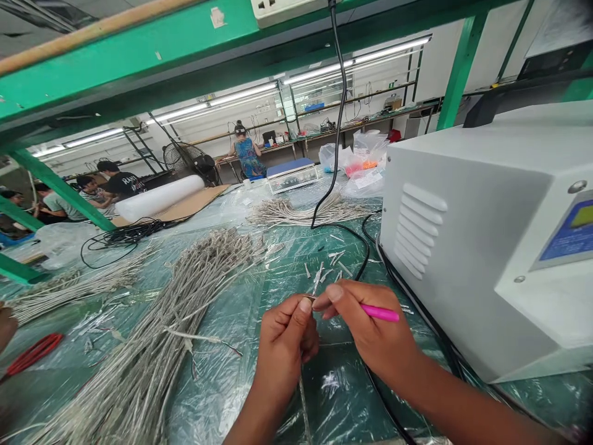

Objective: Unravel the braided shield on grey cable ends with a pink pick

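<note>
My left hand (288,337) is closed in a pinch on the end of a thin pale cable (304,405), whose length hangs down below the fist. Close against its fingertips, my right hand (375,321) is closed around a slim tool with a bright pink handle (380,313). The tool's working end is hidden by the fingers, so its kind does not show. Just beyond both hands, small white offcuts (319,275) lie scattered on the plastic-covered table (241,383). A large bundle of grey-white cables (152,346) lies to the left, several with stripped wire ends.
A grey-white machine (463,247) stands at right, with black cords (433,321) along its base. Red-handled scissors (34,354) and another person's hand (6,324) are at the left edge. More cables (306,213), a scale (291,176) and plastic bags (365,164) lie behind.
</note>
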`<state>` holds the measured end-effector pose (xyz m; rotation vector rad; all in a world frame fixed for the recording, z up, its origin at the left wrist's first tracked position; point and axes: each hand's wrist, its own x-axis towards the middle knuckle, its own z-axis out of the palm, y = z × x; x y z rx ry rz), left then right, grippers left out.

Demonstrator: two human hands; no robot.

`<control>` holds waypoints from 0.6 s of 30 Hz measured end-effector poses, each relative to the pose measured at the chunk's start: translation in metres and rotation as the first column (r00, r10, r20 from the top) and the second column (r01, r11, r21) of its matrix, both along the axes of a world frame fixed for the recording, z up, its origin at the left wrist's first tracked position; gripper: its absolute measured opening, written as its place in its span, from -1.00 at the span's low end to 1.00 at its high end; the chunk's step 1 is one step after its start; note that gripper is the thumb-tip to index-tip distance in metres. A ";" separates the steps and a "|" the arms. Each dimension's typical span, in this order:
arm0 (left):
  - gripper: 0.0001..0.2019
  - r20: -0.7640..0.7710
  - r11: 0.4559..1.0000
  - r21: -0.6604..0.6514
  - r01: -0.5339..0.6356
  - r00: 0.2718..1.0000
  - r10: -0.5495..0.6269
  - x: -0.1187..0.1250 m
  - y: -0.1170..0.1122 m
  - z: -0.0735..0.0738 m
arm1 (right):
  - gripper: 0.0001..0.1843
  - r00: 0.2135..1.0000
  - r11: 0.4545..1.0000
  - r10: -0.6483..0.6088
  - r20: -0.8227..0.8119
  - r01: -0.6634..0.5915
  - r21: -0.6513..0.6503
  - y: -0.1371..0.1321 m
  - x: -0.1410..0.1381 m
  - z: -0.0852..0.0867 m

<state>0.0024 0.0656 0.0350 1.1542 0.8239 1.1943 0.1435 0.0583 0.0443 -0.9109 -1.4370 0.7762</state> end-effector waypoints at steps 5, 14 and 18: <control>-0.59 0.064 1.000 -0.026 0.010 0.998 -0.008 0.002 0.000 0.000 | -0.73 0.990 0.993 0.021 -0.138 -0.004 0.122 -0.002 0.000 -0.001; -0.70 -0.427 0.980 0.168 -0.111 0.888 0.173 -0.003 0.001 0.001 | -0.80 0.933 0.878 -0.337 0.126 0.263 0.399 0.006 0.022 0.014; -0.74 -0.571 0.946 0.316 -0.073 0.782 0.251 -0.005 0.003 0.000 | -0.82 0.839 0.935 -0.202 0.504 0.012 0.355 0.015 0.031 0.018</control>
